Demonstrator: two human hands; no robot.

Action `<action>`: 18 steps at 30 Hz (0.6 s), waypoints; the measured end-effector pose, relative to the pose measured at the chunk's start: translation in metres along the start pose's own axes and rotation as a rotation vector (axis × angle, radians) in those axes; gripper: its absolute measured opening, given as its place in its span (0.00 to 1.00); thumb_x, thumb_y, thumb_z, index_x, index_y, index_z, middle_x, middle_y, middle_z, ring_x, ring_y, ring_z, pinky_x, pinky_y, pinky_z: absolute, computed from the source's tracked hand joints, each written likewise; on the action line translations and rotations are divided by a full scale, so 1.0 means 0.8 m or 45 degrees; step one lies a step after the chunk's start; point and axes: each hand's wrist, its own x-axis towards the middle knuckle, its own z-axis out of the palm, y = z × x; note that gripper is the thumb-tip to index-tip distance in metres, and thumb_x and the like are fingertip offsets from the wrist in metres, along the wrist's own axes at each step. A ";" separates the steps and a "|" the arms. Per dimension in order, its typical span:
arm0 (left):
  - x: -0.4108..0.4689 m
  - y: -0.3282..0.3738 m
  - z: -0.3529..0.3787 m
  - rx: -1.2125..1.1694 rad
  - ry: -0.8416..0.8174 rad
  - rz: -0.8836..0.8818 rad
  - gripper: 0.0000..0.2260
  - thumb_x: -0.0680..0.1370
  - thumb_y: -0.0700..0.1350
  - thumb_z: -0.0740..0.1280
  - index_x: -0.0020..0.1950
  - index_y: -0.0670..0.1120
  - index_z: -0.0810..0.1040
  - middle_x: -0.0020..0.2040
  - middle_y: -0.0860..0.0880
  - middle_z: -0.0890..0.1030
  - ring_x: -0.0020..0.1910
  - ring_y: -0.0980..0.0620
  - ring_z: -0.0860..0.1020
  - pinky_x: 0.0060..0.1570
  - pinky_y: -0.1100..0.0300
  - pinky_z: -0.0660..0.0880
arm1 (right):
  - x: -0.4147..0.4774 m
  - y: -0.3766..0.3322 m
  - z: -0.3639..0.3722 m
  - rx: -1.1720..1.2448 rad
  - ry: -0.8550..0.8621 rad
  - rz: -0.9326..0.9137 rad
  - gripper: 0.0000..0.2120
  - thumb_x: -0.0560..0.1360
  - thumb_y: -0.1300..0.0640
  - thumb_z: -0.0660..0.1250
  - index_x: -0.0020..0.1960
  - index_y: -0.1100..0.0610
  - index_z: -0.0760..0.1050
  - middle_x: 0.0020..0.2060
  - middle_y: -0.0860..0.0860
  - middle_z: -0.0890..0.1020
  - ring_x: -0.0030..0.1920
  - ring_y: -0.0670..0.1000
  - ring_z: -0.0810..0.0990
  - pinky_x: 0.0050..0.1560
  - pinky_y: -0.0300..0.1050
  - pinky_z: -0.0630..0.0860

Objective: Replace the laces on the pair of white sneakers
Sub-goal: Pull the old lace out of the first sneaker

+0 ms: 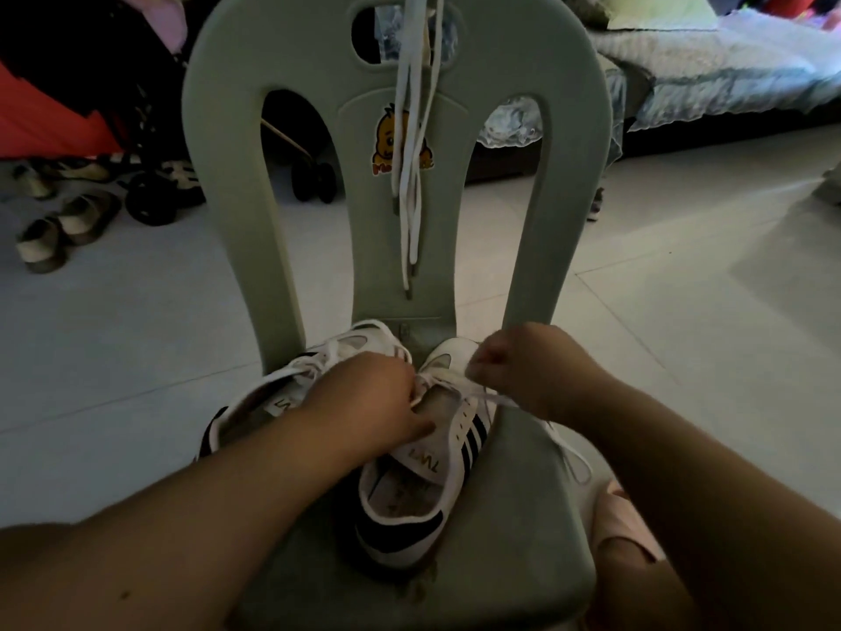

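Both hands are down on the seat of the pale green chair (523,494), close together but not touching. The left hand (368,398) has its fingers curled over the open throat of the nearer sneaker (459,437), thumb along the tongue, gripping it. The right hand (523,371) is balled into a fist just beside the toe, pinching a white lace (489,396) that runs taut from the eyelets to the fist. The loose end trails off in a loop toward the seat's right edge.

That sneaker sits mid-seat, toe toward the backrest, heel toward the front edge. It is white with three black side stripes, a black heel patch and printed lettering on the tongue. Its partner, the farther sneaker (346,343), lies toward the seat's back left corner, touching the first one near the toe, partly hidden under the left forearm, white lace loops showing at its front.

Spare laces (414,175) hang white and flat down the middle of the backrest, tips dangling above the shoes, across a yellow duck sticker (387,138). On the tiled floor (136,334) to the left, other shoes (54,225) lie scattered.
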 end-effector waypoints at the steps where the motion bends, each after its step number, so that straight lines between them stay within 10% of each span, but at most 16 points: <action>1: 0.003 0.001 0.007 0.046 0.004 0.000 0.12 0.74 0.56 0.66 0.43 0.48 0.77 0.38 0.50 0.78 0.38 0.52 0.76 0.38 0.58 0.75 | 0.005 -0.007 0.008 0.040 0.019 -0.031 0.09 0.77 0.49 0.64 0.52 0.51 0.81 0.44 0.46 0.82 0.43 0.43 0.78 0.43 0.36 0.74; 12: -0.003 -0.008 0.029 -0.081 0.409 0.217 0.14 0.82 0.51 0.55 0.51 0.50 0.80 0.45 0.48 0.78 0.42 0.51 0.76 0.38 0.60 0.64 | 0.016 -0.019 0.026 -0.313 0.120 -0.192 0.10 0.78 0.52 0.61 0.50 0.48 0.81 0.43 0.48 0.80 0.42 0.48 0.78 0.45 0.42 0.75; 18: -0.011 -0.007 0.026 -0.179 0.431 0.251 0.15 0.82 0.52 0.56 0.51 0.49 0.81 0.47 0.48 0.81 0.45 0.49 0.77 0.47 0.53 0.73 | 0.005 -0.009 0.013 -0.018 0.185 -0.130 0.06 0.74 0.53 0.68 0.43 0.50 0.83 0.37 0.44 0.81 0.38 0.42 0.78 0.39 0.32 0.72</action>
